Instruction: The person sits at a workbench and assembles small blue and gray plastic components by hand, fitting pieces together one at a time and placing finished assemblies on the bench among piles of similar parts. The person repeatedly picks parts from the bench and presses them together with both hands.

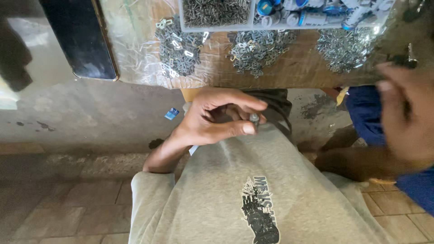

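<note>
A small dark metal part (254, 119) sits pinched between the thumb and curled fingers of the left hand (217, 118), held just above the lap, in front of the grey printed T-shirt (244, 180). The part is too small to name more exactly. The left hand is clenched around it, with the thumb tip pressed beside it.

The right hand (404, 113) is raised at the right edge of the view and is blurred. Its fingers are spread, and whether it holds anything cannot be told.

Beyond the hands stands a plastic-covered wooden board (298, 68), bearing three heaps of small silvery metal pieces (178, 47). At its far edge lies a divided tray (217, 13) with metal pins in one compartment and blue and white parts (312, 11) in the next. A black phone (83, 38) lies at the left. A small blue scrap (172, 113) lies on the concrete floor.
</note>
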Demonstrator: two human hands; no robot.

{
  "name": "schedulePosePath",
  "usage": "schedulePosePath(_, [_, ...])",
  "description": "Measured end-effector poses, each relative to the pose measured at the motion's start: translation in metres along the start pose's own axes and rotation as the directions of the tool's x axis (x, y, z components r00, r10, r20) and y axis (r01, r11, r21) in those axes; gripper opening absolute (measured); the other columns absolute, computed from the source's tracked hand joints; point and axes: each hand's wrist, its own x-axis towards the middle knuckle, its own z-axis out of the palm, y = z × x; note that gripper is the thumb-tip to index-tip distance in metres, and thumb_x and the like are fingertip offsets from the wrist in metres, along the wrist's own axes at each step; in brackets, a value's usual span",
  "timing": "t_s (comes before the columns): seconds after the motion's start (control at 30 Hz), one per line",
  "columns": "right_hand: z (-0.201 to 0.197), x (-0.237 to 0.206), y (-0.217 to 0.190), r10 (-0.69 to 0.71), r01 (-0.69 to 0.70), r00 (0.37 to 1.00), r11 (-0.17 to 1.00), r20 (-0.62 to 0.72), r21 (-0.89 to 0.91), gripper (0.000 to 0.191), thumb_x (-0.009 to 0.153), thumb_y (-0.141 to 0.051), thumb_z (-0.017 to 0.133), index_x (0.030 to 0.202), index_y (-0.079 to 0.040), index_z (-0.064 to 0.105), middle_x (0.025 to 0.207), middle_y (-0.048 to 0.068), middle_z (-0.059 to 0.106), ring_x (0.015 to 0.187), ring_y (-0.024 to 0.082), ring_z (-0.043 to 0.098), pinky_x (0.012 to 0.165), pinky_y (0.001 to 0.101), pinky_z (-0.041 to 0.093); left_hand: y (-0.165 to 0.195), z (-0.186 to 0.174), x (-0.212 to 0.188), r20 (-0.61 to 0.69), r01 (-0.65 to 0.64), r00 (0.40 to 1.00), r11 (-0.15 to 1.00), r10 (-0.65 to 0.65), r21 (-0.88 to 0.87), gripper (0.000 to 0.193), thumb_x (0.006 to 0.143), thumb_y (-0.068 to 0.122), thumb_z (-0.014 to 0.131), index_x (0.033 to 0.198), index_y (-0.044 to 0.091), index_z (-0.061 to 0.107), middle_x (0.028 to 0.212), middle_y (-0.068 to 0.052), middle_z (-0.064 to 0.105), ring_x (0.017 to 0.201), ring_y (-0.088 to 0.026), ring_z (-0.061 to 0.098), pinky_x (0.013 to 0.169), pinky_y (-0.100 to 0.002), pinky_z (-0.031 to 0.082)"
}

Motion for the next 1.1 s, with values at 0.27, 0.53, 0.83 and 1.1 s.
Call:
schedulePosePath(0.27, [0.096,-0.044,0.125,0.046,-0.100,0.938,0.985,-0.343,-0.142,0.017,0.117,-0.009,0.057,0.126,0.003,0.065,0.126,0.017,0.072,0.114,0.030,0.072,0.100,0.0363,0.057,-0.006,-0.001,0.004,-0.118,-0.186,0.977,0.982,0.179,-0.044,0.021,0.095,0.001,0.082,0.106,0.005,0.065,0.112,-0.007,0.062,0.108,-0.015,0.073,0.093,-0.028,0.064])
schedulePosePath(0.53, [0.118,0.007,0.039,0.219,0.211,0.597,0.885,-0.772,0.414,0.031,0.121,-0.025,0.050,0.126,0.004,0.059,0.113,0.025,0.073,0.100,0.031,0.075,0.090,0.0377,0.063,-0.008,0.010,0.010,-0.107,-0.265,0.930,0.842,0.353,0.469,0.031,0.083,0.000,0.087,0.110,0.002,0.073,0.106,-0.010,0.075,0.091,-0.014,0.067,0.082,-0.029,0.056])
schedulePosePath(0.83, [0.085,0.044,-0.092,-0.153,0.418,0.895,0.617,-0.419,0.667,0.033,0.107,-0.020,0.053,0.114,0.010,0.066,0.076,0.015,0.064,0.061,0.020,0.059,0.060,0.0318,0.045,0.000,0.018,0.011,0.028,-0.372,0.846,0.552,0.532,0.747,0.032,0.088,0.008,0.087,0.115,0.002,0.072,0.108,-0.011,0.073,0.095,-0.022,0.077,0.081,-0.032,0.065])
schedulePosePath(1.1, [0.074,0.042,-0.088,-0.227,0.376,0.923,0.708,-0.311,0.598,0.028,0.115,-0.021,0.047,0.129,0.004,0.051,0.086,0.017,0.060,0.069,0.027,0.060,0.064,0.0358,0.048,0.009,0.007,0.011,0.393,-0.496,0.834,0.214,0.387,0.842,0.034,0.090,0.004,0.084,0.121,-0.004,0.070,0.112,-0.017,0.073,0.096,-0.025,0.076,0.071,-0.032,0.065])
